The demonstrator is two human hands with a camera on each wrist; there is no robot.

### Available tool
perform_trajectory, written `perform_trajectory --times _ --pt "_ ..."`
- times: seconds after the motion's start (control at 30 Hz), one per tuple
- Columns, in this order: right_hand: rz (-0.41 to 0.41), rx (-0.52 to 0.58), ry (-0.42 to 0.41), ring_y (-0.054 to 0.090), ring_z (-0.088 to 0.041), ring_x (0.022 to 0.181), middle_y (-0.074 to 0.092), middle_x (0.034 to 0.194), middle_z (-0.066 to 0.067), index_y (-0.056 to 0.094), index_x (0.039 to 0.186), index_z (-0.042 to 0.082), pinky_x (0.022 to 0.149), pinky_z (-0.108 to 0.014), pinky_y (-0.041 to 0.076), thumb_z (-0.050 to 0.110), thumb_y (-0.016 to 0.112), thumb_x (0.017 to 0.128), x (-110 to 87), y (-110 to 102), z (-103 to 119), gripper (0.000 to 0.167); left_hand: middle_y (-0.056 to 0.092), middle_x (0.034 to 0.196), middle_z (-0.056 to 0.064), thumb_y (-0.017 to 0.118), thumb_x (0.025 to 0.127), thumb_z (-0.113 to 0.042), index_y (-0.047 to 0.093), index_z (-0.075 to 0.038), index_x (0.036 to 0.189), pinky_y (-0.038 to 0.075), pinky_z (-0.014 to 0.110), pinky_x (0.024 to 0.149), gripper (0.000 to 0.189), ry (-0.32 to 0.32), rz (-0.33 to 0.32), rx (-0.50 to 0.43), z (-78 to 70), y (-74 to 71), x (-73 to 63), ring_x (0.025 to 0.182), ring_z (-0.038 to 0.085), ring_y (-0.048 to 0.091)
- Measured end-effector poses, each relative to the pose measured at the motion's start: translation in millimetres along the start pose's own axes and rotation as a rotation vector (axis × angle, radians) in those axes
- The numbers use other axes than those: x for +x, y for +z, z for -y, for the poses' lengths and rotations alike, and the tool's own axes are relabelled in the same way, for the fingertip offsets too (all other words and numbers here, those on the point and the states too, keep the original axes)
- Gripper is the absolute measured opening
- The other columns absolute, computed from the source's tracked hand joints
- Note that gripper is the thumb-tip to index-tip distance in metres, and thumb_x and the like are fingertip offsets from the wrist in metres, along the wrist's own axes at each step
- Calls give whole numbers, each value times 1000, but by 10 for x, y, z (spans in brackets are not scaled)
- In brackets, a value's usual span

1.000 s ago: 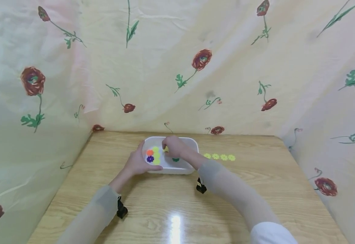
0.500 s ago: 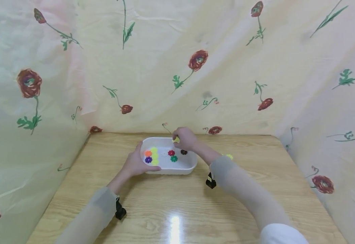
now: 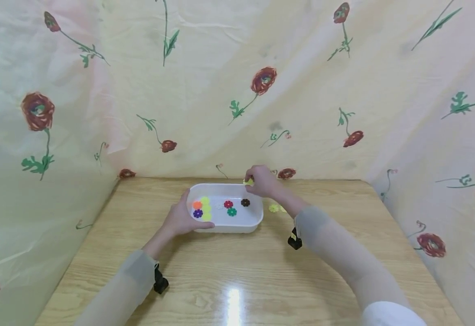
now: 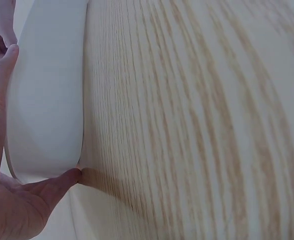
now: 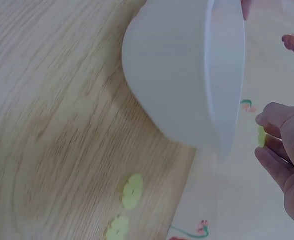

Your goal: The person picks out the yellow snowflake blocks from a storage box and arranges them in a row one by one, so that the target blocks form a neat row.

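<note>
A white oval-cornered plastic tub (image 3: pixel 229 229) stands on the table, with my left hand (image 3: pixel 182 218) gripping its left end, thumb along the near rim and fingers behind the far side. Between thumb and fingertips my right hand (image 3: pixel 261 182) pinches a yellow flower-shaped disc (image 5: pixel 261 136), held above the tub's far right rim. Inside the tub lie several more flower discs: an orange disc (image 3: pixel 197 205), a purple disc (image 3: pixel 198 213), a red disc (image 3: pixel 228 204), a green disc (image 3: pixel 232 212), a dark brown disc (image 3: pixel 245 203) and a few yellow ones at the left.
Right of the tub, a yellow disc (image 3: pixel 274 208) lies on the wooden table (image 3: pixel 221 262), with another yellow disc (image 5: pixel 118 229) beside it, partly hidden by my right forearm in the head view. A flower-print cloth (image 3: pixel 204 90) hangs behind the table and along both sides.
My right hand has come up out of the tub with the yellow disc and moved right, past the far rim. My left hand keeps its grip on the tub.
</note>
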State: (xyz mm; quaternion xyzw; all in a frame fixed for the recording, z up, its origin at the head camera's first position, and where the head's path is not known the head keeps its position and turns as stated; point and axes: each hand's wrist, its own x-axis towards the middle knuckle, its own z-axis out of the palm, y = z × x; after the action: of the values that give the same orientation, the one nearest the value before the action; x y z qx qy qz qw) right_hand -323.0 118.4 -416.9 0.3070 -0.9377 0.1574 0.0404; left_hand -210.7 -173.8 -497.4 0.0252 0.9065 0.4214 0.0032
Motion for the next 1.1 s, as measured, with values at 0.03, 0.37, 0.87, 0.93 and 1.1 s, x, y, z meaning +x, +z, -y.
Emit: perform_trajectory --times 0.03,0.37,0.87,0.93,1.1 --pt "1 0 3 68 -24 89 76 98 -11 79 102 4 84 -37 61 12 82 87 -12 -21 -19 18 54 153 16 99 68 -52 12 -15 171 51 60 112 140 2 0 0 1 0 2 131 34 60" --pt "-67 -2 -6 67 -25 83 76 90 -15 78 95 1 82 -42 59 12 83 86 -161 -162 -278 16 56 151 14 100 67 -52 14 -17 170 52 59 111 139 1 -14 -4 14 5 21 130 33 62" --pt "-134 1 12 64 -23 73 74 80 -15 77 88 -1 77 -45 58 9 81 82 -434 -284 -593 13 55 152 16 98 67 -57 12 -14 171 52 59 111 141 5 -10 4 37 19 19 131 34 61" --pt "-136 3 19 63 -22 72 73 79 -14 76 87 -1 77 -44 57 9 81 82 -457 -287 -632 12 55 152 16 98 67 -57 12 -15 170 52 59 111 141 2 -10 7 36 18 18 131 34 61" --pt "-135 14 56 63 -22 73 75 83 -14 77 87 0 76 -41 56 9 81 82 -506 -296 -712 12 55 152 16 99 66 -56 13 -16 170 52 58 111 141 2 -9 2 29 15 7 131 34 61"
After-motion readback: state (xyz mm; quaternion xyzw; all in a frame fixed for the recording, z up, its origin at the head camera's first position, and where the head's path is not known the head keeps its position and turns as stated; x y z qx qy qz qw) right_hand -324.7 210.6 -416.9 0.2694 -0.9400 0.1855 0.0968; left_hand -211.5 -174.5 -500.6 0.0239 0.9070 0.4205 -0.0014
